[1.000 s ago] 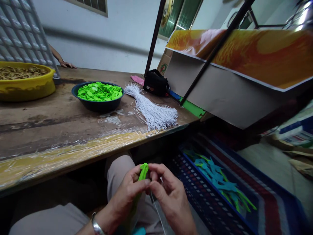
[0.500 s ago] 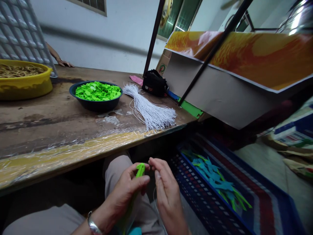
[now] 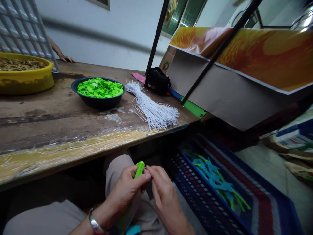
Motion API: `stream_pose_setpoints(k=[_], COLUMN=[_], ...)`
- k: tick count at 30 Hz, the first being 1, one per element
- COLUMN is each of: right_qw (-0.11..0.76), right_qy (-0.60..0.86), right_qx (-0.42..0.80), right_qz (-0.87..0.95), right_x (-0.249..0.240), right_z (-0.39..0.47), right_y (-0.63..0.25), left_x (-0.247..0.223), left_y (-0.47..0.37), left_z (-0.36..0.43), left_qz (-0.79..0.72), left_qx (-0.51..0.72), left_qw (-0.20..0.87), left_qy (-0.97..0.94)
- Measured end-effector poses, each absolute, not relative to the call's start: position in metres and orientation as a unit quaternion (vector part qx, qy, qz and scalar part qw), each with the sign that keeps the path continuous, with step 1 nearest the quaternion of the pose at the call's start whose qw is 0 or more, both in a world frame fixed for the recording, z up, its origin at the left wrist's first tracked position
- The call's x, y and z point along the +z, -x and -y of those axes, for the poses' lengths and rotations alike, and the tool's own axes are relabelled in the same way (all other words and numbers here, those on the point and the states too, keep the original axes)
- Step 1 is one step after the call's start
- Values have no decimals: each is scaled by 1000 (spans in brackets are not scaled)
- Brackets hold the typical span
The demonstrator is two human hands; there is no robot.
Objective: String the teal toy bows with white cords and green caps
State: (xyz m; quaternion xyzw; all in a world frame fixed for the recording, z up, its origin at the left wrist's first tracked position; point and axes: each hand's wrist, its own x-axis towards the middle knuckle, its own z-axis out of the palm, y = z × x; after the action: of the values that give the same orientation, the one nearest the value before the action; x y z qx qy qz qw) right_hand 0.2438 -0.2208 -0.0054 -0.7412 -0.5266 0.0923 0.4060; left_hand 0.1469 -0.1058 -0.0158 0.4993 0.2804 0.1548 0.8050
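Above my lap, my left hand (image 3: 128, 186) is closed around a bright green foam strip (image 3: 140, 167), its folded top poking up between thumb and index finger. Right beside it, my right hand (image 3: 164, 192) pinches the tip of a thin cord against the side of the strip; most of the cord is hidden by the fingers. Below the left hand, the lower part of the strip drops into shadow, and a bit of blue foam (image 3: 133, 229) shows over my leg.
On the table (image 3: 49, 114) stand a dark bowl (image 3: 97, 102) of green foam pieces, a bundle of white cords (image 3: 156, 109), a yellow tub (image 3: 26, 81) and a black bag (image 3: 157, 81). A blue basket (image 3: 207, 192) holds foam pieces at right. Another person's hand (image 3: 67, 58) rests at the far edge.
My right hand has moved left and closed in, its fingertips now meeting the green strip held in my left hand. The view has shifted slightly.
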Motion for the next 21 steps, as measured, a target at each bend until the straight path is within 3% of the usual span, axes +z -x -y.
stream_pose_setpoints(k=[5,9,13,21], right_qw=[486,531,515,464], right_qy=[737,725,698,667], right_qx=[164,82,-26,-99], right_qz=[441,431,497,575], right_x=[7,12,17,9], right_z=[228,225,216,203], right_y=[-245,-239,-232,-229], left_x=[-10,-8,-12,-25], left_y=[-146,-144,-144,-144], left_z=[102,103,105,111], left_qz=[-288,-284,-284,-236], left_qx=[158,161,171,188], left_qw=[805,812,812,806], left_qy=[-494,-484,-481,-509])
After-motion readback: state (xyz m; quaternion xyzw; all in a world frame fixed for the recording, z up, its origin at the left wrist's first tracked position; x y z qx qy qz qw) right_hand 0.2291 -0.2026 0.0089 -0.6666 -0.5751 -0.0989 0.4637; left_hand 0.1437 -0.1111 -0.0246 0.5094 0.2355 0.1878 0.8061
